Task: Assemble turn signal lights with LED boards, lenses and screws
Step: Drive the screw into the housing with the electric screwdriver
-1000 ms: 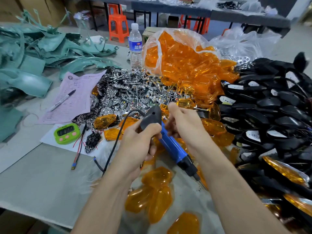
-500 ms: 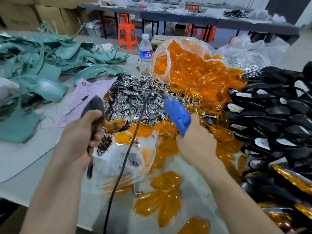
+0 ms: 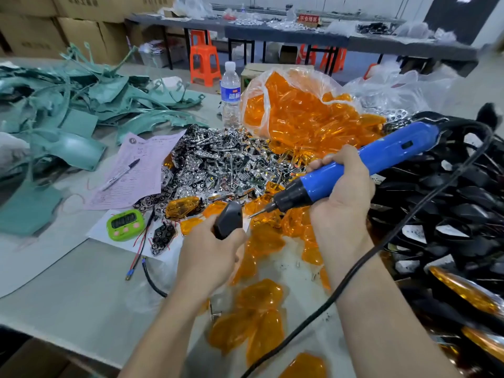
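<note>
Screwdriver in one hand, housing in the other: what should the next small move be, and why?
Probably bring the screwdriver bit into the housing: the right hand grips it with the tip aimed at, but just short of, the housing that the left hand holds. Any screw there is too small to tell.
</note>
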A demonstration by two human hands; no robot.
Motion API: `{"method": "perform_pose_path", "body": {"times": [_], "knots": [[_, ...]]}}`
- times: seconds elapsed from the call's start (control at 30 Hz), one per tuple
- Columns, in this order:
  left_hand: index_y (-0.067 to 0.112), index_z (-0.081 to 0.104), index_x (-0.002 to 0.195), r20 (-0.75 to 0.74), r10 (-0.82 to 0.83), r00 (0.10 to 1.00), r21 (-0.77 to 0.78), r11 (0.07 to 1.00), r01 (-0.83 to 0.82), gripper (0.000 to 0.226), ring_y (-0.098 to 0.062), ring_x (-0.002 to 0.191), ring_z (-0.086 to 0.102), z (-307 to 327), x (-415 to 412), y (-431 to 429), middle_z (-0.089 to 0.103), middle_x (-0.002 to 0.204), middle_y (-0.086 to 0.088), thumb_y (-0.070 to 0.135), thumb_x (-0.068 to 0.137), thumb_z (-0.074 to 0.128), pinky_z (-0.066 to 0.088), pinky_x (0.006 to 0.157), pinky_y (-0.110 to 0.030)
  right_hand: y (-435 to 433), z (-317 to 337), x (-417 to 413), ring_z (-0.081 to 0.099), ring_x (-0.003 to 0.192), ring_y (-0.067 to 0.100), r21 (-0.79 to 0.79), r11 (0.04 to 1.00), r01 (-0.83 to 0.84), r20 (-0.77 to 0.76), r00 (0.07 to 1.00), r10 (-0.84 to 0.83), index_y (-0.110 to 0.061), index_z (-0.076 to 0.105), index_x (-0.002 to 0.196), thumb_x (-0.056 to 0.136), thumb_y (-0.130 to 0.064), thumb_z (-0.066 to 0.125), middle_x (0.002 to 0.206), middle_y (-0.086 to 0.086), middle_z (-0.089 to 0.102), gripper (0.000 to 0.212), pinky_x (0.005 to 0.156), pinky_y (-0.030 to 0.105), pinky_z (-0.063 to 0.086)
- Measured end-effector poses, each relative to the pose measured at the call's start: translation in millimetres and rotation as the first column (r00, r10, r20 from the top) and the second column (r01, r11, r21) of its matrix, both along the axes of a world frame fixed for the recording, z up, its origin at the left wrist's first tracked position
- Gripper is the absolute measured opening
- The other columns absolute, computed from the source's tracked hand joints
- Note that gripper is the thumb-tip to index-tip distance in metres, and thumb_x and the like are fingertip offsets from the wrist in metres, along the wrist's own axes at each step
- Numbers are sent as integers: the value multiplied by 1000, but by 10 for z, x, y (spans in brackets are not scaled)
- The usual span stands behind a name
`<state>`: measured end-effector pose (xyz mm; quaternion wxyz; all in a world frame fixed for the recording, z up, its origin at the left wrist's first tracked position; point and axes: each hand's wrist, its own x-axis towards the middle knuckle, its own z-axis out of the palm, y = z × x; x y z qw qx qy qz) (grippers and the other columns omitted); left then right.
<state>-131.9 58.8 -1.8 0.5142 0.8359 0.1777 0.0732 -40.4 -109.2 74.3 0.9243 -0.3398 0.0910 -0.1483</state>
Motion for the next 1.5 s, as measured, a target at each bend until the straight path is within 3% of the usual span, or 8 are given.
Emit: {"method": "perform_pose_path", "body": {"times": [0.1, 0.37, 0.53, 0.73, 0.9, 1.03, 1.2, 1.5], "knots": [[33, 64, 82, -53, 22, 998, 105, 994, -17, 29, -18, 67, 71, -39, -37, -59, 68, 65, 9, 58, 67, 60, 54, 65, -41, 23, -29, -3, 58, 55, 24, -10, 1000, 27, 55, 998, -27, -10, 52, 94, 74, -3, 63, 65, 6, 55, 24, 64, 35, 55], [38, 64, 81, -63, 34, 997, 13, 999, -33, 22, -24, 63, 70, -72, -32, -157, 69, 63, 1, 53, 65, 64, 57, 59, -46, 94, -109, -58, 61, 55, 24, -180, 980, 82, 146, 988, -55, -14, 52, 89, 77, 2, 60, 61, 3, 57, 22, 62, 35, 56], [37, 67, 77, -48, 68, 997, -18, 997, -69, 18, -21, 54, 67, -106, -13, -188, 68, 59, 3, 50, 64, 67, 46, 48, -34, 156, -112, -137, 60, 55, 26, -237, 964, 123, 229, 971, -68, -14, 51, 90, 72, -2, 64, 62, 5, 55, 25, 65, 38, 54], [22, 67, 55, 13, 143, 990, -235, 962, -136, 14, -10, 36, 38, -74, -10, -162, 54, 45, 7, 33, 58, 76, 26, 37, -18, 223, -96, -255, 60, 56, 27, -151, 984, 95, 266, 963, -52, -21, 60, 76, 62, -7, 69, 62, 6, 58, 22, 64, 39, 56], [32, 74, 64, -8, 178, 984, -188, 966, -176, 9, -11, 40, 42, -138, -8, -158, 57, 48, 7, 35, 58, 79, 32, 42, -24, 336, -152, -375, 57, 65, 31, -333, 940, 67, 350, 935, 58, -32, 61, 77, 69, -5, 67, 67, 2, 59, 29, 72, 43, 57], [44, 76, 72, -20, 222, 975, -204, 954, -221, 21, -11, 46, 57, -171, 5, -146, 69, 56, 4, 43, 52, 76, 46, 49, -28, 405, -181, -459, 59, 67, 31, -392, 919, 49, 364, 925, 106, -36, 61, 76, 71, -9, 65, 70, 5, 59, 28, 73, 35, 57], [32, 77, 69, -9, 206, 979, -245, 948, -201, 26, -21, 53, 58, -170, 7, -119, 69, 62, -9, 43, 45, 75, 51, 57, -38, 446, -171, -460, 54, 67, 46, -426, 903, 50, 403, 905, 140, -39, 63, 77, 72, -8, 64, 73, 14, 56, 31, 73, 40, 58], [23, 73, 63, -17, 150, 989, -228, 962, -150, 32, -15, 43, 46, -217, -3, -70, 59, 50, 3, 47, 42, 74, 36, 43, -24, 375, -297, -354, 60, 63, 24, -353, 932, -81, 424, 874, 237, -28, 61, 86, 76, 11, 56, 70, 5, 57, 41, 70, 42, 57]]}}
